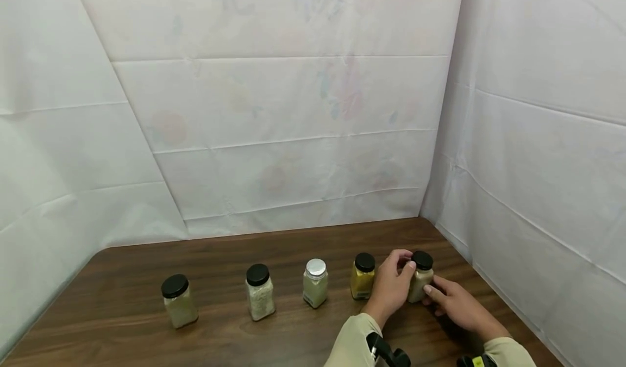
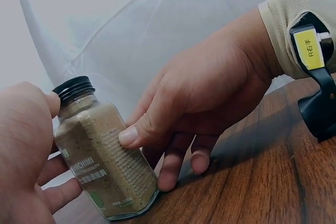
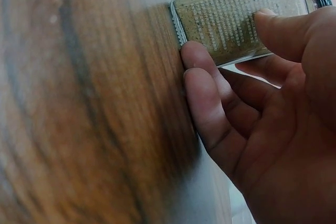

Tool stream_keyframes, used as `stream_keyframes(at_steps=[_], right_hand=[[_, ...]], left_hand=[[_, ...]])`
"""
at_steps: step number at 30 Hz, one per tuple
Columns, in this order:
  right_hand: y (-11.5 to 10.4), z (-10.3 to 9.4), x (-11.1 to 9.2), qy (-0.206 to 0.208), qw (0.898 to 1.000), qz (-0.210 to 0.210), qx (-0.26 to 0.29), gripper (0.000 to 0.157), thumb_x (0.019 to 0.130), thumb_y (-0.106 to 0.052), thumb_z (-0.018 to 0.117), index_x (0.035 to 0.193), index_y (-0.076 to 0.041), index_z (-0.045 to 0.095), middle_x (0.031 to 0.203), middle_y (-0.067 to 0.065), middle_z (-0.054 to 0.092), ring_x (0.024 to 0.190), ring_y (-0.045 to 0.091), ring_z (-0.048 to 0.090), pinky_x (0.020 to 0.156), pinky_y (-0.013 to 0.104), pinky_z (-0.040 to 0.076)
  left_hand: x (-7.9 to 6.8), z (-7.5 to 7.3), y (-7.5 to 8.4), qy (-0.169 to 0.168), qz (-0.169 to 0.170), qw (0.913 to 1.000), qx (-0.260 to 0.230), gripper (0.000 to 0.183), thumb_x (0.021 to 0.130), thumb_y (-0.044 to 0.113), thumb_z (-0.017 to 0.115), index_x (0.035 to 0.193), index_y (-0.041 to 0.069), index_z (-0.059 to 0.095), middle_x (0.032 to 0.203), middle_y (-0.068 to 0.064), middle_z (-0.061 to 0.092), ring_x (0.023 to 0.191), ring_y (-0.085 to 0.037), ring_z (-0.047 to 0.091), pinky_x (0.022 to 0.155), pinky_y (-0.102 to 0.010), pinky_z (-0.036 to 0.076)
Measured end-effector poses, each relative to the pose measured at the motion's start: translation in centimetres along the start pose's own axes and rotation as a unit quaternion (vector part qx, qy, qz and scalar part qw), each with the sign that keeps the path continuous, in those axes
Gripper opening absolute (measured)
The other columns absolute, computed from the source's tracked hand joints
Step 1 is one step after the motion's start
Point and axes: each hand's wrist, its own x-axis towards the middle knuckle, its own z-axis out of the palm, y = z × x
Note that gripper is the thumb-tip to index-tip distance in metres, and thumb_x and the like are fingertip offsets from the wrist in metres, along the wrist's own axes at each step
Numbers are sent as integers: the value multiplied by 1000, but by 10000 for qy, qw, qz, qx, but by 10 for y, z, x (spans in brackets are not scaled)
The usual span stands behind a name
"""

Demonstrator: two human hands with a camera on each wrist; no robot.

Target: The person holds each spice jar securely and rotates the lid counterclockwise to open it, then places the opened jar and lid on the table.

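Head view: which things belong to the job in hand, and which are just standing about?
In the job:
Rightmost jar
Left hand, at the jar's top
Right hand, thumb on the jar's side

Apparently just standing about, in neither hand's grip:
Yellow jar
Silver-lidded jar
Second jar from the left
Leftmost jar
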Motion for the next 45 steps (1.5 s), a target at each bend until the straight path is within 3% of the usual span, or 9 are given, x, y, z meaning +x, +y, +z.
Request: stream_keyframes(at_steps=[5,10,17,24,30,45], right_hand=[[0,-1,-1,4,10000,0,-16,52,107,-32,49,141,7,45,120,19,62,100,29,64,71,41,55],[-3,1,-2,42,10000,19,-16,53,106,-32,51,142,7,45,122,21,62,100,29,64,70,40,55],[-3,0,-1,63,10000,-27,-55,51,106,-34,51,139,4,48,121,19,62,99,28,64,70,40,55],[-4,-2,-4,97,9999,107,-90,53,106,-35,50,140,5,48,121,17,62,100,27,64,71,41,56],[-3,2,-2,56,10000,34,-4,53,106,-34,50,141,6,47,127,22,59,103,31,64,72,44,56],[-1,3,0,67,9999,97,-14,54,106,-37,50,141,5,48,125,19,61,102,29,64,73,43,56]], left_hand=[[1,2,-1,62,93,9998,-137,18,99,24,65,117,19,64,114,9,65,106,-7,60,91,-28,50],[0,1,-2,24,156,9998,-87,27,98,24,66,124,17,65,118,7,64,107,-8,61,90,-27,50],[0,1,0,-116,131,9992,368,38,99,33,64,137,25,62,121,9,60,106,-6,57,90,-27,48],[-1,4,2,-353,-103,9979,525,45,99,43,61,143,32,56,123,12,54,106,-4,53,91,-31,47],[-1,1,1,-356,-217,9976,552,45,99,43,61,142,31,57,124,11,54,106,-6,53,90,-33,47],[-1,-1,-2,-315,-222,9981,479,42,99,45,61,139,30,60,121,11,56,104,-6,55,90,-33,47]])
